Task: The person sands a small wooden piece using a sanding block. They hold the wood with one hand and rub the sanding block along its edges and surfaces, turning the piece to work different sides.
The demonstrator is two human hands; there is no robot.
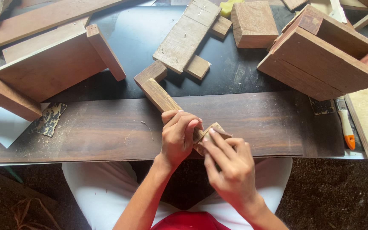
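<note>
We cannot see the near end of the long brown L-shaped wooden piece (158, 91); our fingers cover it at the dark plank's (256, 123) near edge. Our left hand (179, 137) wraps it firmly; our right hand (228, 164) presses folded brown sandpaper (213, 129) against it, fingers extended.

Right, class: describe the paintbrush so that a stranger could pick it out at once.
Start at the dark plank lying across the table in front of the person and follow it to its right end. There, below the big slanted wooden box, lies the paintbrush. It alone has a white and orange handle among bare wood.
</note>
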